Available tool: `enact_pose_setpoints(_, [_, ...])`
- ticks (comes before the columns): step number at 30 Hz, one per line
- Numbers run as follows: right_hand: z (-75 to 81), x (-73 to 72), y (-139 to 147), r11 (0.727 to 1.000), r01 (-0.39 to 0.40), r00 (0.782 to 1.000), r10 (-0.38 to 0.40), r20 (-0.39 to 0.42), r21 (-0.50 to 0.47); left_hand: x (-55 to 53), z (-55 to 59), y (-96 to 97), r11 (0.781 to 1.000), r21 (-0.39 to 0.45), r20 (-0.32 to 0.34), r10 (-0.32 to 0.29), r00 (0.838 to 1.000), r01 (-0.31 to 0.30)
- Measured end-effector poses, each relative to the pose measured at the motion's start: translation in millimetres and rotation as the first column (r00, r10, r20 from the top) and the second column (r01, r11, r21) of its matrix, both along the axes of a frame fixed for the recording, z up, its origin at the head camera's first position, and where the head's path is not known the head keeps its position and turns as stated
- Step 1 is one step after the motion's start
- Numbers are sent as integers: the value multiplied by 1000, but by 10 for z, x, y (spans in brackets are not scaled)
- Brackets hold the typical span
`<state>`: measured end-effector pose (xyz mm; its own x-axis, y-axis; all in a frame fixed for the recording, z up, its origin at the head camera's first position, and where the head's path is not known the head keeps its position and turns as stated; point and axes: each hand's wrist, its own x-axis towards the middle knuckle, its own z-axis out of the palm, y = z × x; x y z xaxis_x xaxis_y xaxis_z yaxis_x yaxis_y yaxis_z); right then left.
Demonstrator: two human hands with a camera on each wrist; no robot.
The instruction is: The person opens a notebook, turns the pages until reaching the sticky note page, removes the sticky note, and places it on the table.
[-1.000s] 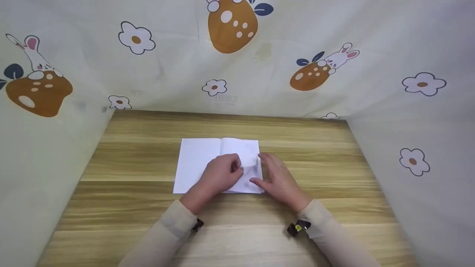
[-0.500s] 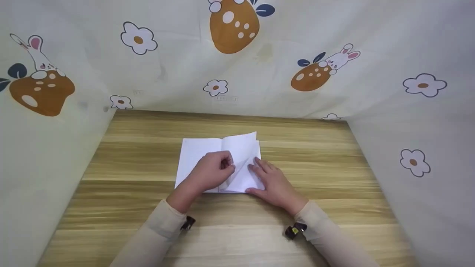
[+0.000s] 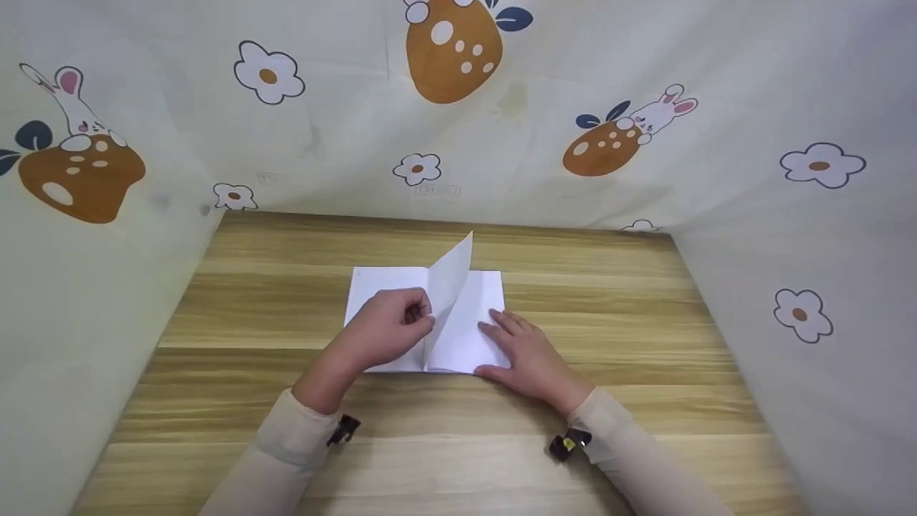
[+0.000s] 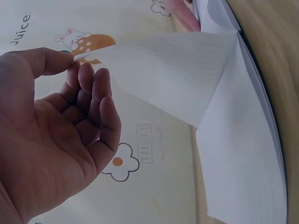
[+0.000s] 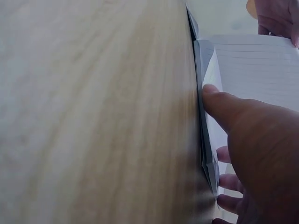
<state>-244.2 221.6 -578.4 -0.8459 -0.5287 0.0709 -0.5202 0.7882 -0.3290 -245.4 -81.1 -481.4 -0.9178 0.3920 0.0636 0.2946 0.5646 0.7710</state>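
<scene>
An open notebook [image 3: 480, 294] with white pages lies flat on the table. One page [image 3: 450, 271] stands up near the spine, its far corner raised; faint ruled lines show on it in the wrist views. My left hand [image 3: 390, 326] pinches that page's edge between thumb and forefinger, above the left half of the notebook. In the left wrist view the page [image 4: 163, 70] stretches from the fingertips to the spine. My right hand [image 3: 534, 355] rests on the notebook's right side, fingers spread on the page and thumb [image 5: 219, 100] at the near edge.
The wood-grain table [image 3: 609, 287] surrounds the notebook. A pale cloth printed with rabbits and flowers [image 3: 329, 143] hangs at the back and both sides. Each wrist wears a small black device [image 3: 569, 444] near the sleeve cuff.
My left hand has moved left with the page, which has lifted from the right side to stand upright. My right hand has come down onto the right-hand page and stays there.
</scene>
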Motion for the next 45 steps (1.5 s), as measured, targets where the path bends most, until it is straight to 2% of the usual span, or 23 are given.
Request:
enact_pose_setpoints(7, [10,4,0,1000,-2,1000,3,15,-1,70,75,-93,999,-11,5,-35,999,35])
enact_pose_setpoints(13, [24,14,6,1000,-10,1000,10,17,-1,108,114,-159,999,-38,18,-36,999,37])
enact_pose_setpoints(19, [32,16,18,1000,-20,1000,20,14,-5,131,131,-248,993,-102,37,-50,998,53])
enact_pose_setpoints(23, [22,14,19,1000,-18,1000,19,16,-8,126,86,-382,977,-209,67,-36,997,49])
enact_pose_setpoints(28, [20,12,16,1000,-18,1000,18,21,-12,142,3,-598,950,-310,173,25,985,31])
enact_pose_setpoints(31, [18,11,17,1000,-17,1000,17,20,-12,156,-62,-715,944,-329,222,48,974,29])
enact_pose_setpoints(35, [17,15,22,1000,-16,1000,16,18,-5,162,-173,-834,941,-337,244,49,968,37])
enact_pose_setpoints(40, [16,15,23,1000,-15,1000,15,16,-4,171,-273,-923,937,-348,246,59,968,31])
enact_pose_setpoints(45, [2,11,20,1000,-17,1000,17,15,-17,196,-303,-967,932,-361,238,67,969,24])
